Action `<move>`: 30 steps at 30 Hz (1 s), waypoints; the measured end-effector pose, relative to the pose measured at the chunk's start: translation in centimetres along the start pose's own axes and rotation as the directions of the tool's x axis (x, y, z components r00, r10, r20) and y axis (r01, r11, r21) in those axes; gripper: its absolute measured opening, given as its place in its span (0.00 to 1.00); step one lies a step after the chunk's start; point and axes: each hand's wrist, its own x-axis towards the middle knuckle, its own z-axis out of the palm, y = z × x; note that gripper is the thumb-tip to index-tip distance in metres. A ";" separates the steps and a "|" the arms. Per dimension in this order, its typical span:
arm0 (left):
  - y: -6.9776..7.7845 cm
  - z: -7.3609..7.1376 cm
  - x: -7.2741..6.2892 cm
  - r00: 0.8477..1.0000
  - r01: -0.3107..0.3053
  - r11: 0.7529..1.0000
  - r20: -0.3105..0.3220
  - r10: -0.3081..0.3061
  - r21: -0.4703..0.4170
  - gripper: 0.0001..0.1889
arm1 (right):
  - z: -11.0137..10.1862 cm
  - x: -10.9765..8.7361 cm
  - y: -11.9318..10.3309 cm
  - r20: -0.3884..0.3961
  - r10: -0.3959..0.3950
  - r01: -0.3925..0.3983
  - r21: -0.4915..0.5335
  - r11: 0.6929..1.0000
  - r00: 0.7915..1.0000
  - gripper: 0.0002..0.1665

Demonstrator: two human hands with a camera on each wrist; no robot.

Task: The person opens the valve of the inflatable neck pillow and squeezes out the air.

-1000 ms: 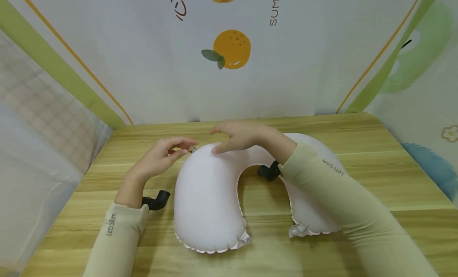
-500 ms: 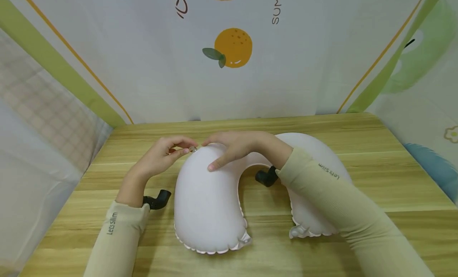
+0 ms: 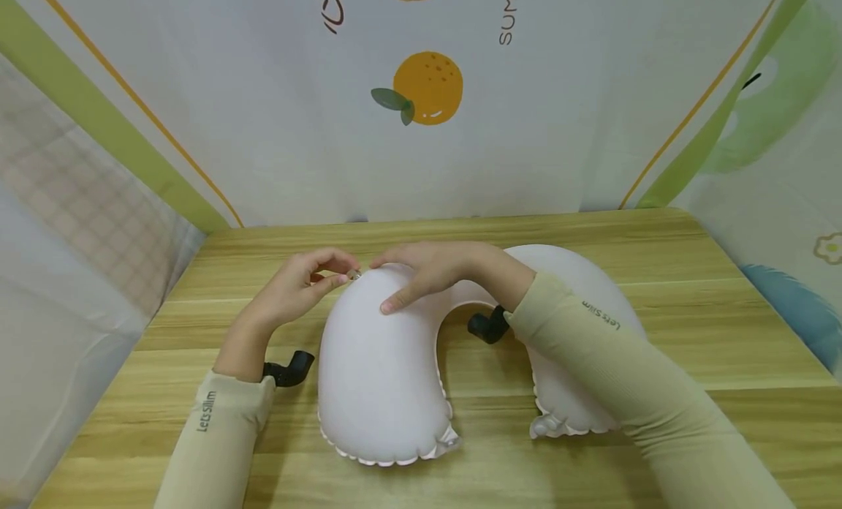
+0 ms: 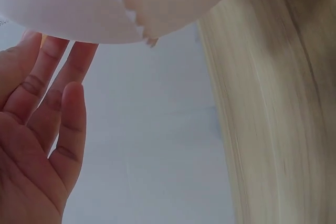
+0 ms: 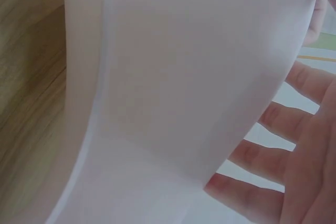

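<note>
Head view: nearest, two beige sleeves come in from the bottom edge, the left sleeve [image 3: 210, 443] over the tabletop [image 3: 710, 319] and the right sleeve [image 3: 631, 363] across one arm of a pale pink, puffed U-shaped pillow [image 3: 381, 370]. The pillow lies on the wood-grained tabletop, its gap and both crimped ends facing the person. Farther in, a black fitting [image 3: 289, 370] sits at the left wrist and a matching one by the right wrist, over the gap. At the far left curve of the pillow, the left hand [image 3: 296, 286] pinches a small clear piece [image 3: 354, 275] between thumb and forefinger. Just beside it, the right hand [image 3: 434, 268] lies on the pillow, thumb on top; the right wrist view shows its fingers [image 5: 262, 156] spread wide, tips touching the edge. Beyond the tabletop hangs a white cloth [image 3: 526, 151] printed with an orange [image 3: 429, 88].
</note>
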 end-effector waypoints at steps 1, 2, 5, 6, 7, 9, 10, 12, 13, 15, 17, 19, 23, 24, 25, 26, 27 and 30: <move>0.0 0.0 0.0 1.000 -0.001 1.000 -0.004 0.001 0.001 0.11 | 0.0 0.0 0.0 0.000 0.001 -0.001 -0.001 1.000 1.000 0.50; 0.0 0.0 0.0 1.000 -0.004 1.000 -0.010 0.004 0.004 0.10 | 0.0 0.0 0.0 0.001 0.001 -0.001 -0.002 1.000 1.000 0.50; -0.1 0.2 -0.1 0.999 -0.015 1.000 -0.032 0.016 0.014 0.10 | 0.0 0.1 0.0 0.004 0.001 -0.001 -0.007 1.000 1.000 0.50; -0.2 0.2 -0.1 0.999 -0.019 1.000 -0.040 0.020 0.016 0.09 | -0.1 0.1 0.0 0.004 0.000 0.000 -0.009 1.000 1.000 0.50; -0.2 0.2 -0.1 0.999 -0.023 1.000 -0.049 0.024 0.019 0.09 | -0.1 0.1 -0.1 0.005 0.000 0.000 -0.011 1.000 1.000 0.50; -0.3 0.3 -0.1 0.997 -0.031 0.999 -0.067 0.033 0.025 0.08 | -0.1 0.1 -0.1 0.006 -0.002 0.002 -0.015 1.000 1.000 0.50; -0.4 0.3 -0.1 0.997 -0.032 0.999 -0.075 0.034 0.026 0.08 | -0.1 0.1 -0.2 0.007 -0.003 0.003 -0.017 1.000 1.000 0.50; -0.4 0.3 -0.1 0.996 -0.035 0.999 -0.085 0.037 0.028 0.08 | -0.2 0.2 -0.2 0.009 -0.003 0.003 -0.016 1.000 1.000 0.50; -0.4 0.3 -0.1 0.996 -0.035 0.999 -0.086 0.037 0.032 0.08 | -0.2 0.2 -0.2 0.009 -0.001 0.002 -0.013 1.000 1.000 0.50; -0.3 0.2 -0.1 0.997 -0.027 0.999 -0.076 0.029 0.024 0.10 | -0.2 0.2 -0.2 0.010 0.003 -0.003 -0.010 1.000 1.000 0.50; -0.2 0.0 0.0 0.998 -0.018 1.000 -0.057 0.019 0.013 0.11 | -0.2 0.2 -0.2 0.010 0.006 -0.006 -0.007 1.000 1.000 0.50; -0.1 -0.1 0.0 0.999 -0.008 1.000 -0.037 0.008 0.002 0.12 | -0.2 0.2 -0.2 0.009 0.010 -0.010 -0.005 1.000 1.000 0.50; -0.1 -0.2 0.2 1.000 0.005 1.000 -0.018 -0.005 0.000 0.11 | -0.1 0.1 -0.1 0.010 0.010 -0.010 0.000 1.000 1.000 0.50; -0.1 -0.2 0.2 1.000 0.007 1.000 -0.019 -0.007 0.002 0.10 | 0.0 0.1 0.0 0.010 0.011 -0.011 0.002 1.000 1.000 0.50; -0.2 -0.1 0.2 1.000 0.005 1.000 -0.023 -0.005 0.006 0.10 | 0.0 0.1 0.0 0.010 0.011 -0.011 0.001 1.000 1.000 0.50; -0.2 -0.1 0.2 1.000 0.004 1.000 -0.027 -0.004 0.009 0.10 | 0.0 0.1 0.0 0.010 0.011 -0.011 0.001 1.000 1.000 0.50; -0.3 0.0 0.2 0.999 0.005 1.000 -0.032 -0.004 0.010 0.09 | 0.0 0.1 0.1 0.009 0.013 -0.013 -0.001 1.000 1.000 0.50; -0.4 0.2 0.2 0.999 0.002 1.000 -0.047 -0.002 0.008 0.08 | 0.1 0.2 0.1 0.007 0.014 -0.014 -0.007 1.000 1.000 0.50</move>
